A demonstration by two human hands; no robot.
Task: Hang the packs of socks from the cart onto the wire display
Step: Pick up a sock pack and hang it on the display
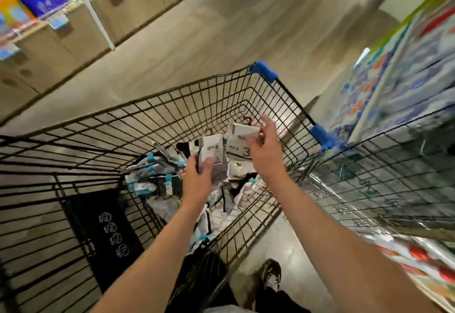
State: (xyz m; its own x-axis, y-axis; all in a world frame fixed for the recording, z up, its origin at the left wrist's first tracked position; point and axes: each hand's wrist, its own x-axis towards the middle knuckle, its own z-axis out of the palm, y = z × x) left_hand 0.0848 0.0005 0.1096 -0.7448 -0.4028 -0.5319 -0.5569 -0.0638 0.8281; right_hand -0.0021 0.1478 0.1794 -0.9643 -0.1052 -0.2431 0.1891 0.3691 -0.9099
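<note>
black wire cart (172, 106), blue plastic corners (264, 70), paper-sleeved sock packs (213, 156)

The black wire cart (209, 106) holds heaped sock packs (157, 177).

A cart (221, 96) stands on the floor (221, 29) before the person. A heap of sock packs (157, 177) lies inside it. Above the heap the left grip (197, 177) holds a first pack (213, 152); just to its right and farther away, the right grip (266, 150) holds a second pack (242, 132). A wire display (394, 165) stands just beside the cart's right side; shelves (61, 32) stand well left across the floor
</note>
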